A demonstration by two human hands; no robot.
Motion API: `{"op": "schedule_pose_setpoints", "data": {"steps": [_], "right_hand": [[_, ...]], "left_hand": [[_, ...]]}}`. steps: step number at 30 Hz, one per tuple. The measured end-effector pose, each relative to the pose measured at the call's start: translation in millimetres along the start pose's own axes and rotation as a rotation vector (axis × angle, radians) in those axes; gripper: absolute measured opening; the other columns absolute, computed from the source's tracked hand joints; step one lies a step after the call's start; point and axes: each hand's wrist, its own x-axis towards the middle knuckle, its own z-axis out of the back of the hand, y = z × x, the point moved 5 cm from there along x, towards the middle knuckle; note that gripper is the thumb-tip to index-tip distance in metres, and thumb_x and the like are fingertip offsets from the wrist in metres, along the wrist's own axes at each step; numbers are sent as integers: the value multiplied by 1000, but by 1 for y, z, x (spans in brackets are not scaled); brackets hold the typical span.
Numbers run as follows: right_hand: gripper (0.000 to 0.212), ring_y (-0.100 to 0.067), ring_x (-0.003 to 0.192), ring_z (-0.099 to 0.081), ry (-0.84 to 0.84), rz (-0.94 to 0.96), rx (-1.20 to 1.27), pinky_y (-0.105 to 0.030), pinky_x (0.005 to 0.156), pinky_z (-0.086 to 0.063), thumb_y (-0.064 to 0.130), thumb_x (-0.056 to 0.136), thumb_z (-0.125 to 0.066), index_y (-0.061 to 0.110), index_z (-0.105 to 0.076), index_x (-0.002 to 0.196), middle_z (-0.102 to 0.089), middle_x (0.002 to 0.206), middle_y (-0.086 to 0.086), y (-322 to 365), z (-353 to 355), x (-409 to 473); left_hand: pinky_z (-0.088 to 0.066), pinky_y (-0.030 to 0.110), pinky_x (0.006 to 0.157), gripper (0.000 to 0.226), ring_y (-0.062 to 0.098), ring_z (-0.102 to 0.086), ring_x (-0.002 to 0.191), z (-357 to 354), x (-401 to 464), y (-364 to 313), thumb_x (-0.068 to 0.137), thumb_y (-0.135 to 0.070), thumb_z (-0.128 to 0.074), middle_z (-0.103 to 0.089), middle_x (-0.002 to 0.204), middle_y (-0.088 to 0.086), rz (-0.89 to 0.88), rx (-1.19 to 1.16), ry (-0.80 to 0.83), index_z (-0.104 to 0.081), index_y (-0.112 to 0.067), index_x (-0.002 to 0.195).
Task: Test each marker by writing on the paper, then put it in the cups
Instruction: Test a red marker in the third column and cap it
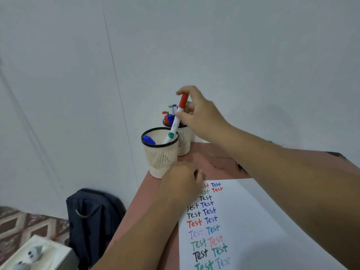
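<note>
Pink table (220, 162), frame centre: right hand (196, 114) pinches red-capped marker (176, 121), tilted, lower end inside near cup (159, 152). Left hand (181, 184) on paper (253, 221) (finger curl unclear).

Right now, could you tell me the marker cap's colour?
Red cap, clearest in the head view.

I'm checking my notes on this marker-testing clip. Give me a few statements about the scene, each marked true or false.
1. The right hand holds a red-capped marker. True.
2. That marker lies flat on the paper. False: it is tilted over the near cup.
3. The near cup holds a blue marker. True.
4. The paper is blank. False: "Test" is written on it many times in several colours.
5. The left hand grips a marker. False: no marker shows in it.
</note>
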Motion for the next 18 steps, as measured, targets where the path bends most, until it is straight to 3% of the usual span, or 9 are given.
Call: {"op": "schedule_pose_setpoints", "data": {"steps": [4, 8, 11, 14, 16, 18], "right_hand": [[41, -5, 109, -64, 296, -48, -168, -18, 97, -46, 21, 97, -68, 39, -65, 134, -70, 120, 9, -17, -13, -4], [39, -3, 105, -63, 256, -62, -200, -7, 84, -42, 21, 98, -67, 38, -65, 133, -70, 117, 13, -34, 17, -12], [35, -7, 109, -62, 361, -109, -400, -18, 92, -47, 17, 98, -64, 34, -69, 129, -70, 122, 12, -59, 38, -26], [35, -12, 121, -57, 611, -199, -688, -32, 103, -46, 27, 98, -66, 36, -68, 132, -62, 126, 11, -92, 49, -49], [42, -17, 118, -54, 764, -249, -880, -39, 100, -49, 38, 96, -68, 39, -62, 138, -54, 123, 8, -110, 53, -65], [48, -26, 117, -53, 798, -296, -990, -42, 95, -49, 47, 93, -69, 47, -56, 140, -48, 128, 0, -127, 56, -74]], "left_hand": [[-31, 28, 57, 39, 12, -46, 68, -3, 0, 0, 93, -48, -59, -47, 68, -10, -24, -27, 21, -42, -24, 66], [-35, 27, 58, 35, 9, -49, 70, -6, 1, -1, 89, -51, -61, -52, 69, -10, -102, -45, 32, -50, -24, 69], [-42, 28, 61, 35, 7, -51, 71, -9, 3, -1, 86, -56, -60, -54, 70, -13, -139, -61, 58, -51, -27, 69], [-46, 29, 63, 37, 4, -50, 72, -13, 3, 2, 83, -64, -53, -54, 70, -14, -162, -61, 77, -53, -29, 70], [-45, 28, 61, 38, 3, -51, 71, -14, 1, 3, 82, -67, -51, -55, 70, -15, -163, -86, 93, -53, -30, 69], [-46, 26, 62, 35, 1, -53, 72, -12, 0, 4, 82, -65, -55, -58, 71, -16, -157, -135, 118, -57, -32, 70]]}}
